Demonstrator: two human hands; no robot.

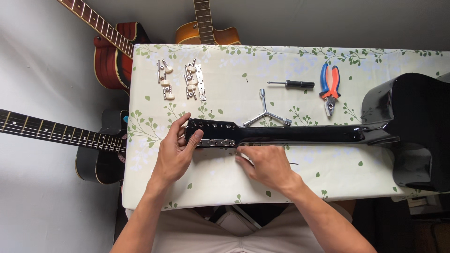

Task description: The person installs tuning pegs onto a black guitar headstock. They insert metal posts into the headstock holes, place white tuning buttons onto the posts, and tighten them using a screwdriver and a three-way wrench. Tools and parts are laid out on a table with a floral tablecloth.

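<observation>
Left hand (pixel 176 150) wraps the black guitar headstock (pixel 211 132), thumb on its tuner strip (pixel 216 143).
Neck runs rightward toward the body; right hand (pixel 265 164) rests just below, fingers curled, contents unclear.

Table (pixel 220 182) has a leaf-print cloth. Far left corner: loose tuners (pixel 165 78) and a tuner strip (pixel 201 82). Mid-table: three-way wrench (pixel 266 115), screwdriver (pixel 291 84) behind it, pliers (pixel 329 89) to the right. Off the table's left edge: red guitar (pixel 111 51), dark guitar (pixel 93 150). Behind it: amber guitar (pixel 207 33).
</observation>
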